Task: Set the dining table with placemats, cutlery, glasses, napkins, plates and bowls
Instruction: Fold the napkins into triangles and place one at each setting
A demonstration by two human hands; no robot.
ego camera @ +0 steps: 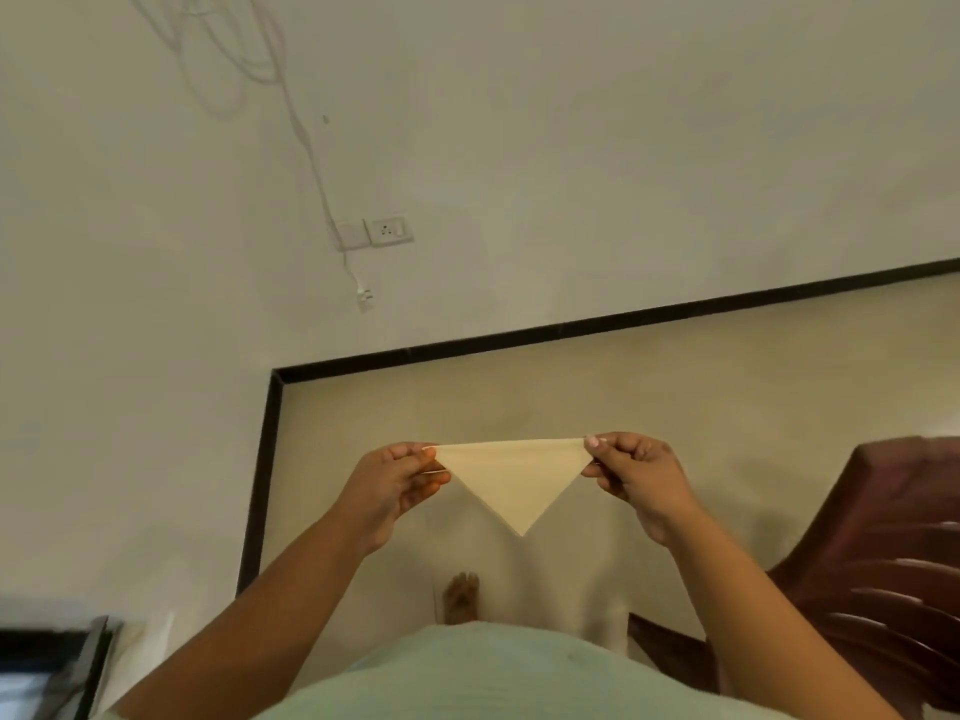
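A cream napkin [514,480] folded into a triangle hangs in the air in front of me, its long edge on top and its point down. My left hand [395,485] pinches its left corner between thumb and fingers. My right hand [636,478] pinches its right corner the same way. The napkin is stretched taut between both hands, above the floor. No table, plates or cutlery are in view.
A dark red plastic chair [872,553] stands at the right. The beige floor [727,387] meets a white wall [519,148] along a black skirting. A wall socket [387,231] with a hanging cable sits on the wall. A dark frame edge [47,667] shows at bottom left.
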